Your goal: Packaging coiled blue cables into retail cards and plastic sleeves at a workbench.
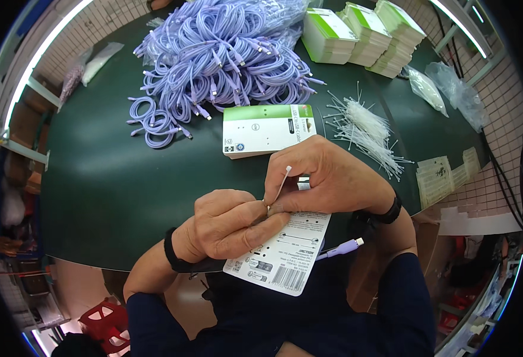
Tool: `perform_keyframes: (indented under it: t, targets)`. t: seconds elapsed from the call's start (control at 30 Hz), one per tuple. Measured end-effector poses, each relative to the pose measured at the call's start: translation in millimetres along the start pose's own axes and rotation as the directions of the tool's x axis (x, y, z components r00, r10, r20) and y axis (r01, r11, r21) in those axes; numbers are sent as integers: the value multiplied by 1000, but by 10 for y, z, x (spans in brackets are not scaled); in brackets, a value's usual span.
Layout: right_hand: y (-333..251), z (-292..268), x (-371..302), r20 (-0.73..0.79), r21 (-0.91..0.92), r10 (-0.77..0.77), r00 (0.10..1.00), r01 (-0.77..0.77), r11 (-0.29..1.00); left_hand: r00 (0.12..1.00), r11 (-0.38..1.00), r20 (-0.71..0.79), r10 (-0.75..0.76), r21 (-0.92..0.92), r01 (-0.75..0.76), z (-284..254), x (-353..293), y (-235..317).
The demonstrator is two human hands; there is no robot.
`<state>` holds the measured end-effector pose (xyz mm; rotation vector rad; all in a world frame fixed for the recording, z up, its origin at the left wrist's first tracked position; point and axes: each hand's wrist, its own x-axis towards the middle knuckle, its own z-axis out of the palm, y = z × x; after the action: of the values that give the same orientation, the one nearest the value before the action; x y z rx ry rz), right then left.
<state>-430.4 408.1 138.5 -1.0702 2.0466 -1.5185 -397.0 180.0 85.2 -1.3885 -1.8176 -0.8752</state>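
Note:
Both my hands meet over the back of a white printed packaging card (294, 253), held at the table's near edge. My left hand (229, 223) is closed against the card, fingers curled over its upper left part. With finger and thumb pressed together, my right hand (330, 178) pinches a thin white cable tie (283, 182), whose head end sticks up between the hands. The fingertips of both hands meet at its lower end, hiding how it passes through the card. From behind the card's right edge comes a lilac cable's plug end (342, 249); the rest of that cable is hidden.
A large heap of coiled lilac cables (220, 59) covers the far middle. Just beyond my hands lies a stack of green-and-white cards (261, 134). Loose white cable ties (368, 134) lie to its right. Taller card stacks (330, 44) and clear plastic bags (458, 95) stand at the far right.

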Motion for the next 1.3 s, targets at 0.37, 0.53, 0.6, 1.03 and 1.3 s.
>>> perform_keyframes:
  t: [0.37,0.53,0.6,1.03,1.3]
  targets:
    - [52,-27,109,-763,-155,-349,544,370,916,628,644,-207,-751,-444,623,-20,36,-118]
    - [44,122,185,-338,-763,-801,494,355,540,247,271,-179,-952,-869,415,41,363,-304]
    - [91,226,293,-248,-841,-831,497,316,440,250,291,-206,-946,-878,380,101,412,-351]
    - [371,253,290,-209,-949,-796,568,80,306,325,407,-282,-903,-805,431,437,333,-329]
    - [435,340,205,-134,-881,-835,534,321,347,295,272,-140,-945,-839,471,325,372,-331]
